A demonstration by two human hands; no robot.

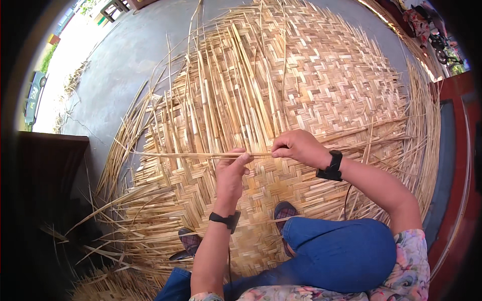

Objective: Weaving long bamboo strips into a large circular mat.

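Observation:
A few thin straw-coloured reed strips [193, 155] run level in front of me, held between both hands. My left hand [232, 169] pinches them near their middle, thumb on the near side. At their right end my right hand [299, 148] is closed on them, its thumb and fingertips pressed together. Beneath lies a large woven reed mat [341, 83] with a diagonal pattern. Long loose strips [228, 95] lie side by side on it just beyond my hands, pointing away from me. Black bands with small boxes circle both my wrists.
My legs in blue trousers and checked shoes [285, 210] rest on the mat. Bundles of loose reeds [119, 150] lie along its left edge, more [422, 125] along the right. A dark wooden piece [52, 150] stands at left; a red ledge [457, 150] borders the right.

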